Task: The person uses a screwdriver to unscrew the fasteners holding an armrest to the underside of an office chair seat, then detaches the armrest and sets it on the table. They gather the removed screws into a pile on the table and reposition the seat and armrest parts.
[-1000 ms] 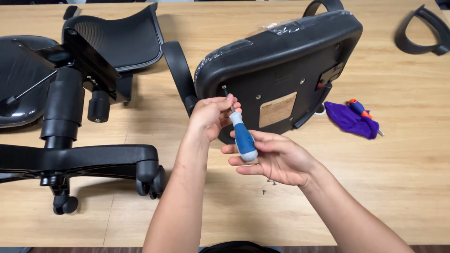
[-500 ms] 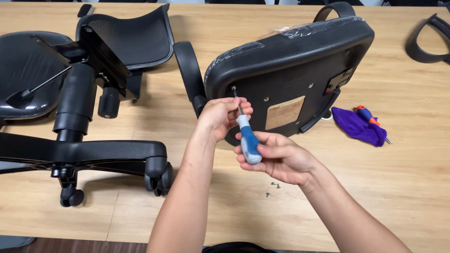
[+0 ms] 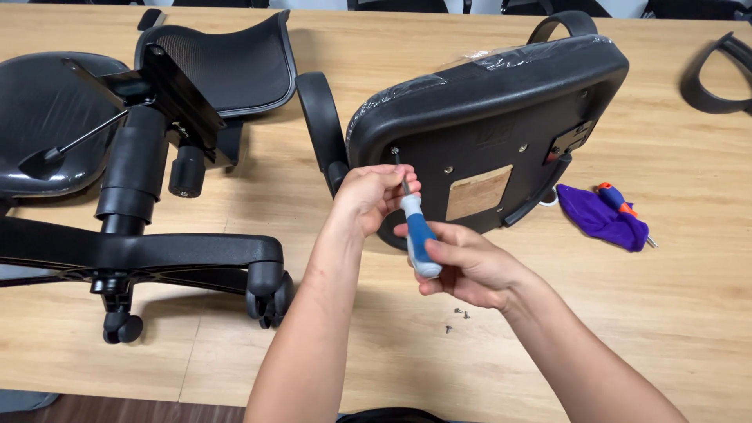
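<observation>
My right hand [image 3: 470,270] wrapped tight round the blue-and-white screwdriver [image 3: 417,235], my left hand [image 3: 372,196] pinching its shaft, tip seemingly on a screw [image 3: 395,150] in the upturned chair seat [image 3: 501,117].

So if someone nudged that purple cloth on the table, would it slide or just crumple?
The purple cloth lies in soft folds, so it is probably floppy and light and would likely bunch up rather than slide whole. The orange-handled tool resting on it might pin one part, and its round handle could roll off onto the table.
</observation>
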